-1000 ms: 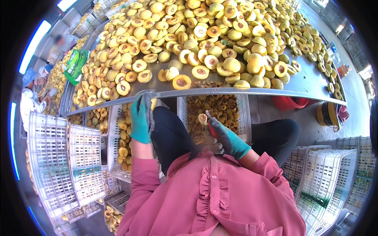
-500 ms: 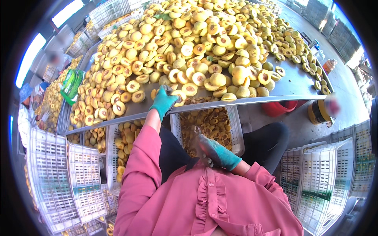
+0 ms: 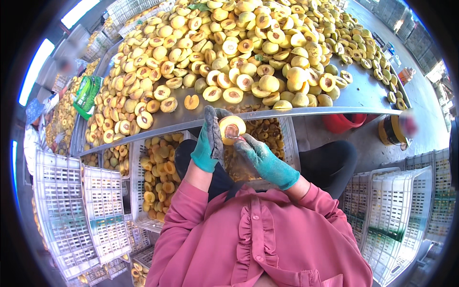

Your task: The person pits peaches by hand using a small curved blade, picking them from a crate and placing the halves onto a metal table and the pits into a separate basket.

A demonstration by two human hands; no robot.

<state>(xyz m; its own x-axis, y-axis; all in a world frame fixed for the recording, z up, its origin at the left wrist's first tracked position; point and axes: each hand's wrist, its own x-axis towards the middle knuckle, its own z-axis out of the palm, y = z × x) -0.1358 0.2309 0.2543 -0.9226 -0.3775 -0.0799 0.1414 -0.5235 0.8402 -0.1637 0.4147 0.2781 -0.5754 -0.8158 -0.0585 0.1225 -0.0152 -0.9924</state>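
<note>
A red tub (image 3: 338,123) stands near a black-and-yellow bucket (image 3: 389,131), a green bag (image 3: 87,98) at left.

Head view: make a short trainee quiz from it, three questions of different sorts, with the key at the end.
1. Multiple choice: what is held up between the left hand and the right hand?
A) a red bucket
B) a fruit half
C) a green leaf

2. True or false: both hands wear gloves with teal on them.

3. Fill in the missing colour: the bag near the left edge of the table is mostly ____.

Key: 1. B; 2. True; 3. green
</note>
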